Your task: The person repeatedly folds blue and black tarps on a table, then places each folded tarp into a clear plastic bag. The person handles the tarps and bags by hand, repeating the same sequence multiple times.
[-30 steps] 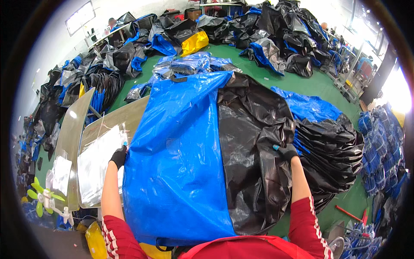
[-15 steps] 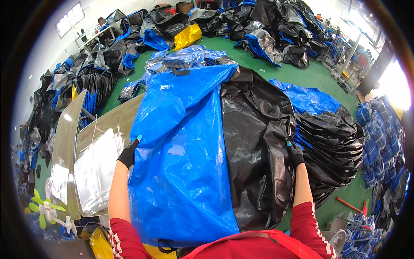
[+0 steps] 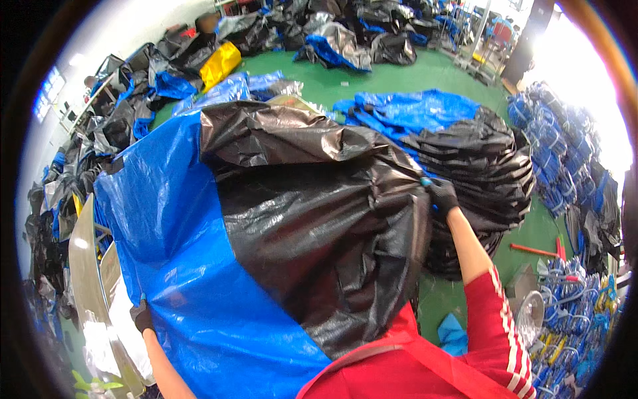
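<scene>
A large blue-and-black woven plastic sheet bag (image 3: 179,246) spreads out in front of me, its black part (image 3: 312,233) creased and folded over at the far side. My left hand (image 3: 141,316), in a dark glove with bare-coloured bluish fingertip, pinches the blue left edge. My right hand (image 3: 440,195), gloved the same way, grips the gathered black edge on the right. Just beyond the right hand lies a thick stack of similar blue-and-black bags (image 3: 478,156). Most fingers of both hands are hidden behind the material.
Heaps of black and blue bags (image 3: 259,33) line the back and left, with a yellow piece (image 3: 220,65) among them. Tied blue bundles (image 3: 541,146) stand at right. A red-handled tool (image 3: 533,250) lies on the green floor (image 3: 319,83). A curved panel (image 3: 83,253) is at left.
My view has turned to the right. The bag has swung round and tilted, its right side raised farther away with my right hand, while my left hand has come lower and nearer.
</scene>
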`<state>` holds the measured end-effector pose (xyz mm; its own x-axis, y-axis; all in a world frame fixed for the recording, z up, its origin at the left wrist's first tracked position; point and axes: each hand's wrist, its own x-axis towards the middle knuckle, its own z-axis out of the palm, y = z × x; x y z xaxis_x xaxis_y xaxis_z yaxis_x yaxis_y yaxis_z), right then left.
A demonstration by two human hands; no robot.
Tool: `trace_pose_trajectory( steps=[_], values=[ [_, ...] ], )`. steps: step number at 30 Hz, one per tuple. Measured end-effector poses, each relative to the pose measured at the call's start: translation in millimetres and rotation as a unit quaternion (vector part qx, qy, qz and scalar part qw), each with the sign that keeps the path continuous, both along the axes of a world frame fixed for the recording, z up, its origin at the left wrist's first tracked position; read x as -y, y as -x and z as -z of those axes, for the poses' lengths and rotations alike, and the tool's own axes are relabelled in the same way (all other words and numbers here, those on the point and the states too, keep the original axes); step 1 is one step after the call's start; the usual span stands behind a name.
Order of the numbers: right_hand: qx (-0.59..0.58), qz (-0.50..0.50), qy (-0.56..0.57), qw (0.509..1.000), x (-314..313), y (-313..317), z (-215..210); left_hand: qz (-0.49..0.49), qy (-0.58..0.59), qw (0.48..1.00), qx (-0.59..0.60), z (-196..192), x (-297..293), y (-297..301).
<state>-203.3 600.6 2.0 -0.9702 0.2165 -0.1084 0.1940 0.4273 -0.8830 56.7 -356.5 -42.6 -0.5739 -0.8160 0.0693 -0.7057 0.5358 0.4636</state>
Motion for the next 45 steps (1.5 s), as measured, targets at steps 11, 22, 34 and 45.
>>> trace_pose_trajectory(
  steps=[11, 22, 34, 45],
  values=[
    [-0.070, -0.218, -0.416, 0.880, 175, 132, -90, 0.531, 0.118, 0.837, -0.048, -53, -387, 130],
    [-0.255, -0.119, -0.355, 0.892, 153, 213, -126, 0.561, 0.175, 0.809, 0.015, -26, -468, 157],
    [0.079, -0.238, -0.111, 0.962, 90, -63, -60, 0.587, 0.409, 0.694, -0.078, -11, -611, 223],
    [-0.383, -0.361, -0.170, 0.833, 134, -33, -92, 0.676, 0.143, 0.716, -0.099, -16, -626, 215]
  ],
)
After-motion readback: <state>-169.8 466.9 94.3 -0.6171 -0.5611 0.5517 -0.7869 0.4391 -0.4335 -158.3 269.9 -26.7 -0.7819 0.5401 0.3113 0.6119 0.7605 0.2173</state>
